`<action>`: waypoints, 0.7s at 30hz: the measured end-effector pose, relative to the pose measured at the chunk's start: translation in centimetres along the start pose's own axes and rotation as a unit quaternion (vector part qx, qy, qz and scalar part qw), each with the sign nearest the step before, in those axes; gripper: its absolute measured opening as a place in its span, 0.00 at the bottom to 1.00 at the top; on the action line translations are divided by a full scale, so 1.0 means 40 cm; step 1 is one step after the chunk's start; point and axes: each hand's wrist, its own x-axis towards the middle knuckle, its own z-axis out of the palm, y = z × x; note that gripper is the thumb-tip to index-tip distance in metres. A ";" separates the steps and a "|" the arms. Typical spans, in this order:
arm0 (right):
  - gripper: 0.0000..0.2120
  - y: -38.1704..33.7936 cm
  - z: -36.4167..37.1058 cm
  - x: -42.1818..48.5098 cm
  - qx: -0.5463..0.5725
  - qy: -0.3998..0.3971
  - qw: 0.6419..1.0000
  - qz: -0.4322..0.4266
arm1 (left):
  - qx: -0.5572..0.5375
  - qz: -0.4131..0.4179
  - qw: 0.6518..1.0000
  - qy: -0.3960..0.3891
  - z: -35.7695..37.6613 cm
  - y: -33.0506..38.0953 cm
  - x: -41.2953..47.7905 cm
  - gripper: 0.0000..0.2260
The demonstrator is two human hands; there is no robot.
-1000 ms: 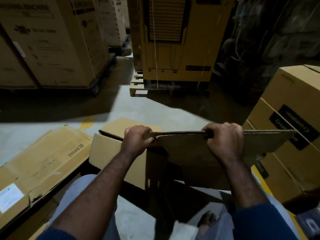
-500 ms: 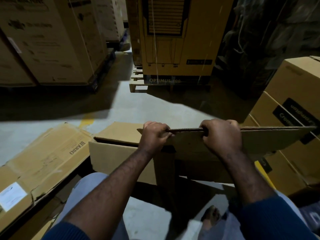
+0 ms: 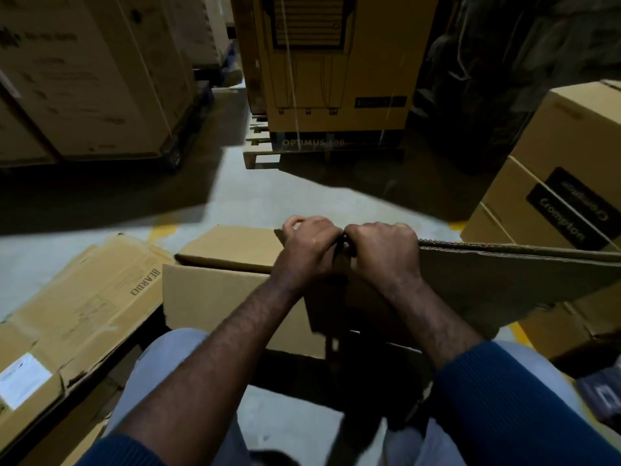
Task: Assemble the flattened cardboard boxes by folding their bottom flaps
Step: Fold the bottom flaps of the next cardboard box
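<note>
We hold the flat box [image 3: 504, 277] on edge in front of our knees, its corrugated top edge running from the centre out toward 3 o'clock and past the frame. Our left hand [image 3: 307, 245] and right hand [image 3: 383, 250] both curl over that edge, fingers wrapped on the far side, knuckles touching at the near end of the board. A second ago the two hands sat well apart on the same edge, the left one out toward 9 o'clock; half a second ago the gap had narrowed, and now it is closed. The right hand keeps about the same spot. Just behind the board, at 9 o'clock of the hands, an open box [image 3: 218, 297] stands on the floor [image 3: 268, 203], one flap lying flat on top. A flattened carton [image 3: 84, 297] printed BEARDO lies at 8 o'clock. At 3 o'clock are stacked Crompton boxes [image 3: 571, 146], and at 12 o'clock a tall carton [image 3: 336, 62] rests on a pallet [image 3: 258, 156].
</note>
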 end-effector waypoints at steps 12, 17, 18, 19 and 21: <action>0.12 0.049 -0.010 -0.015 0.017 -0.012 0.997 0.070 | -0.279 -0.747 0.598 -0.081 0.085 -0.038 -0.330 0.26; 0.13 0.069 -0.016 -0.025 0.032 -0.017 0.997 0.070 | -0.486 -0.782 0.390 0.014 0.143 0.039 -0.458 0.35; 0.13 0.075 -0.015 -0.026 0.033 -0.018 0.997 0.073 | -0.502 -0.777 0.379 0.026 0.157 0.045 -0.470 0.39; 0.13 0.082 -0.014 -0.027 0.034 -0.020 0.996 0.077 | -0.512 -0.774 0.369 0.045 0.172 0.044 -0.480 0.42; 0.14 0.098 -0.009 -0.029 0.035 -0.020 0.996 0.085 | -0.543 -0.755 0.358 0.085 0.181 0.052 -0.475 0.40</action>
